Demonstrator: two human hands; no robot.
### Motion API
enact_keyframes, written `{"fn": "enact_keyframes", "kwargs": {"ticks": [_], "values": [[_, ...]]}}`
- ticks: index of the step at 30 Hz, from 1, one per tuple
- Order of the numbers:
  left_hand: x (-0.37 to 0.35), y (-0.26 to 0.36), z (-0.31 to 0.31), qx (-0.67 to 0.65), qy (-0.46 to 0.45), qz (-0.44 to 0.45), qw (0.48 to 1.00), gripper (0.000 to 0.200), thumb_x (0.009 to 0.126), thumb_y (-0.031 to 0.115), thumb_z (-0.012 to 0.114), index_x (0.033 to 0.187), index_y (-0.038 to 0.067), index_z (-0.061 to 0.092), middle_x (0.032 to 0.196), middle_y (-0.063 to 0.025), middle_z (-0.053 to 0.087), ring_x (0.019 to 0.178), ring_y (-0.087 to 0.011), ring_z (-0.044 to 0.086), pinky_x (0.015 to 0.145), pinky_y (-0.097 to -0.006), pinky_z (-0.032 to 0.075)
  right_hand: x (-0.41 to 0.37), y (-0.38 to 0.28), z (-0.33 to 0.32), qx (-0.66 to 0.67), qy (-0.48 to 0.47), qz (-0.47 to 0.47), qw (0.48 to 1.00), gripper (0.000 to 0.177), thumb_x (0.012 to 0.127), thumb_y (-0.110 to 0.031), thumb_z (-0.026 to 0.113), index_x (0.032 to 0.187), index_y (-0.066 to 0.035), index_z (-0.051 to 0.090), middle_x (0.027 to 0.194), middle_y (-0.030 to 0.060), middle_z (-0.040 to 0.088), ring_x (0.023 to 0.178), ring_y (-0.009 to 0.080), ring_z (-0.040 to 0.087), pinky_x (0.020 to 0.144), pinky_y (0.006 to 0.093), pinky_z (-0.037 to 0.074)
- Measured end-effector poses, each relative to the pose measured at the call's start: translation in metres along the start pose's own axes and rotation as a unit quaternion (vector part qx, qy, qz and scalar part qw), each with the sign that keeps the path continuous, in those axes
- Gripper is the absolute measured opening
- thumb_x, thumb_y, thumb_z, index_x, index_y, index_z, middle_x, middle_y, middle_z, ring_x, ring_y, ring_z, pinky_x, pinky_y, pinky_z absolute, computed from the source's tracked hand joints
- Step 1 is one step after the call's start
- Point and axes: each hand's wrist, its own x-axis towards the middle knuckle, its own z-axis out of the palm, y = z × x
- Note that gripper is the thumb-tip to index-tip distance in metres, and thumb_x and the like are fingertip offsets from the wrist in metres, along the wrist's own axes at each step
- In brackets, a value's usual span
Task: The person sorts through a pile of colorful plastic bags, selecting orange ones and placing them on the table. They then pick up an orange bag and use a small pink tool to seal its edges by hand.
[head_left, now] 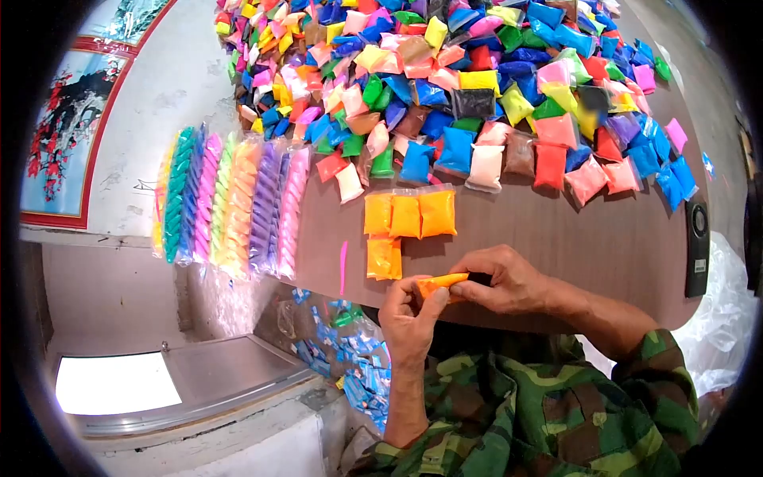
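Note:
A small orange packet (442,284) in clear film is pinched between the fingers of both hands, close over the table's front edge. My left hand (409,318) grips its left end, thumb on top. My right hand (506,283) closes on its right end, and something dark shows beside those fingers. Just beyond the hands, several orange packets lie grouped on the brown table (548,238): a row with an orange packet (437,213) at its right end, and more orange packets (384,258) below the row's left side.
A large heap of colourful packets (457,151) covers the table's far side. Twisted coloured bundles in clear sleeves (241,211) line the left end. A pink strip (343,268) lies near the front edge, a black device (697,246) at the right. Blue wrappers (362,381) litter the floor.

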Motion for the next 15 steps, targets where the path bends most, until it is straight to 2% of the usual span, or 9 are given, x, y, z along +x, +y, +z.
{"fn": "enact_keyframes", "kwargs": {"ticks": [3, 7, 12, 15], "values": [[0.001, -0.009, -0.007, 0.023, -0.012, 0.021, 0.999, 0.022, 0.095, 0.015, 0.080, 0.109, 0.001, 0.069, 0.094, -0.0034, 0.070, 0.080, -0.0080, 0.065, 0.075, -0.0216, 0.054, 0.001, -0.008, 0.000, -0.017, -0.002, 0.023, 1.000, 0.025, 0.095, -0.016, 0.069, 0.109, 0.004, 0.072, 0.090, 0.0190, 0.073, 0.078, 0.0238, 0.070, 0.071, 0.0379, 0.055], [0.000, -0.003, -0.006, 0.051, 0.008, 0.033, 0.998, 0.022, 0.094, 0.014, 0.080, 0.108, 0.002, 0.068, 0.091, -0.0015, 0.069, 0.079, -0.0064, 0.063, 0.073, -0.0209, 0.052, 0.001, -0.012, 0.000, -0.050, 0.010, 0.002, 0.999, 0.027, 0.095, -0.019, 0.067, 0.108, 0.005, 0.072, 0.088, 0.0205, 0.072, 0.076, 0.0277, 0.070, 0.070, 0.0398, 0.055], [-0.001, 0.005, 0.000, 0.023, -0.019, 0.007, 1.000, 0.029, 0.093, 0.014, 0.081, 0.116, 0.001, 0.066, 0.101, -0.0054, 0.070, 0.087, -0.0101, 0.067, 0.081, -0.0233, 0.056, 0.000, -0.003, 0.001, -0.025, 0.031, -0.017, 0.999, 0.026, 0.094, -0.018, 0.068, 0.106, 0.004, 0.073, 0.088, 0.0205, 0.072, 0.075, 0.0327, 0.069, 0.069, 0.0418, 0.054], [-0.001, -0.003, -0.001, 0.005, -0.011, 0.006, 1.000, 0.029, 0.093, 0.016, 0.081, 0.114, 0.002, 0.067, 0.099, -0.0052, 0.070, 0.085, -0.0105, 0.067, 0.080, -0.0231, 0.056, 0.000, -0.002, -0.001, -0.026, 0.010, 0.008, 1.000, 0.023, 0.093, -0.015, 0.071, 0.107, 0.003, 0.073, 0.093, 0.0177, 0.074, 0.082, 0.0300, 0.072, 0.074, 0.0383, 0.057]]}}
